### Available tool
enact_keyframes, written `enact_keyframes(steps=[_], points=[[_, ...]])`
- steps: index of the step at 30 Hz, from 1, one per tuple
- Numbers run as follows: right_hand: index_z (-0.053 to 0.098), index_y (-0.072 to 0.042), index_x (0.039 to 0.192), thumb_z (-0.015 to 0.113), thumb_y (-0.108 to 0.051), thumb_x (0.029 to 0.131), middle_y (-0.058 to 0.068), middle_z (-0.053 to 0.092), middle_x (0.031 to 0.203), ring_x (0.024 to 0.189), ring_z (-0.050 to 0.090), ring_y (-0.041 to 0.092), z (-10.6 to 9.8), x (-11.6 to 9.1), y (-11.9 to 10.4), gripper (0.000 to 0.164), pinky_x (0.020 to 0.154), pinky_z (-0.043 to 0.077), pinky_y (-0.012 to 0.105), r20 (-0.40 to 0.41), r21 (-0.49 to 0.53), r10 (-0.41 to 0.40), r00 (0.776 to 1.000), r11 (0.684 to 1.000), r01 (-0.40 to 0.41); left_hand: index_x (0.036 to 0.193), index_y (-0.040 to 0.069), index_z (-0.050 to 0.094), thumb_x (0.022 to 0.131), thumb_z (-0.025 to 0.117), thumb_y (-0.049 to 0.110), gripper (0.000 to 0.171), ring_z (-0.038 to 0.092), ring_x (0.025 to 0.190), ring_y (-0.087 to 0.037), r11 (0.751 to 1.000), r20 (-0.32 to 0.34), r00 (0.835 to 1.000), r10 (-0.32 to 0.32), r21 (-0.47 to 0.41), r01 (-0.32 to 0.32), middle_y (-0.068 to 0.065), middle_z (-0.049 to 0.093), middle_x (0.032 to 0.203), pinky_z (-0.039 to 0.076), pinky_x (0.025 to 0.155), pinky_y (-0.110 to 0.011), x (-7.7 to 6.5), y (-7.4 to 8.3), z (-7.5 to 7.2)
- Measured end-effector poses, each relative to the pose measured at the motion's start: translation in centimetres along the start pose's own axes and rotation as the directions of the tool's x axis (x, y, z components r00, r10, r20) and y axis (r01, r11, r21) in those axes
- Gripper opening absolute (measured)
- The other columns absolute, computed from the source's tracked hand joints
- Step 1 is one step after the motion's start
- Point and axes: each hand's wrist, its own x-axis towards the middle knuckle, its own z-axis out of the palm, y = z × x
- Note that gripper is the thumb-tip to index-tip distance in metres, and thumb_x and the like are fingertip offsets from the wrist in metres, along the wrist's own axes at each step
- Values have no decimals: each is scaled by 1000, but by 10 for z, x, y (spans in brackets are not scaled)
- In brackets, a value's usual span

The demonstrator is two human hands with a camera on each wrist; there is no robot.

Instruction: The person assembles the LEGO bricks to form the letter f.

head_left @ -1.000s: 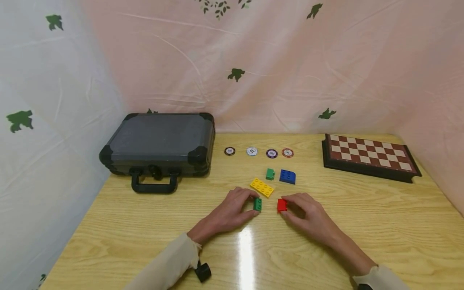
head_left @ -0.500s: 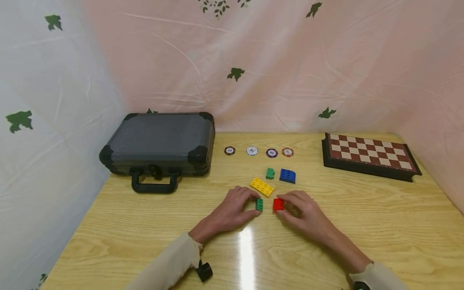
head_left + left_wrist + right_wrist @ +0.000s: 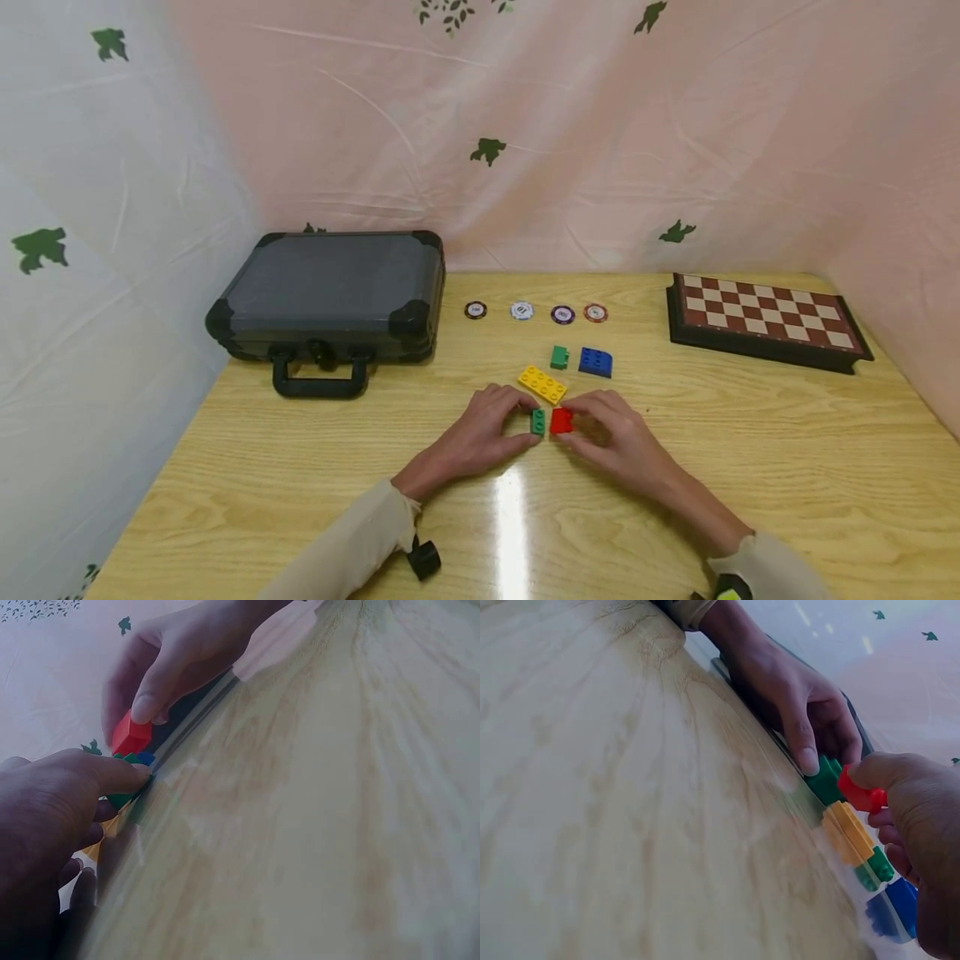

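Observation:
Between thumb and fingers my left hand (image 3: 480, 433) pinches a small green toy building brick (image 3: 537, 422), its two studs facing up in the head view. My right hand (image 3: 618, 433) pinches a red toy building brick (image 3: 561, 421) just right of the green one, a narrow gap between them. In the left wrist view the red brick (image 3: 132, 733) is tilted and sits higher than the green brick (image 3: 124, 801). Just beyond the hands lies a yellow brick (image 3: 542, 384) with several studs. Farther back are a second green brick (image 3: 559, 357) and a blue brick (image 3: 596, 362).
A dark grey case (image 3: 333, 287) with a black handle (image 3: 318, 387) stands at the back left. Several poker chips, among them a white one (image 3: 522, 310), lie in a row near the cloth backdrop. A checkered board box (image 3: 765, 312) sits at the back right of the wooden table (image 3: 300, 467).
My right hand has moved left with the red brick, closing most of the distance to the green brick. The left hand has shifted very slightly right with the green brick.

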Motion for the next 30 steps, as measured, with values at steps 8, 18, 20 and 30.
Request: enact_keyframes(steps=[8, 18, 20, 30], points=[[75, -6, 117, 88, -9, 82, -1, 65, 114, 106, 58, 17, 6, 6, -3, 37, 88, 54, 30, -9, 2, -46, 999, 999, 46, 125, 13, 65, 95, 77, 26, 35, 52, 112, -16, 1000, -5, 1000, 7, 7, -7, 3, 64, 119, 38, 104, -42, 0, 0, 0], [75, -3, 116, 89, -6, 80, 1, 63, 113, 106, 56, 19, 13, 11, -2, 39, 91, 48, 24, -30, 19, -113, 993, 993, 113, 124, 14, 65, 95, 78, 26, 34, 53, 112, -15, 1000, 5, 1000, -14, 6, 14, 5, 65, 119, 38, 104, -43, 1, 0, 0], [75, -2, 117, 88, -6, 80, 1, 63, 113, 106, 55, 19, 14, 12, -2, 39, 90, 48, 25, -29, 26, -121, 992, 992, 122, 124, 14, 65, 95, 78, 26, 34, 53, 112, -15, 1000, 4, 1000, -14, 6, 14, 5, 65, 118, 38, 104, -43, 1, 0, 0], [74, -3, 116, 88, -7, 80, 2, 64, 113, 106, 56, 19, 16, 17, -4, 39, 88, 49, 29, -32, 30, -120, 992, 992, 121, 123, 14, 66, 94, 79, 27, 35, 54, 111, -16, 1000, -5, 1000, -11, 13, 11, 4, 66, 118, 39, 103, -42, 1, 1, -1]])
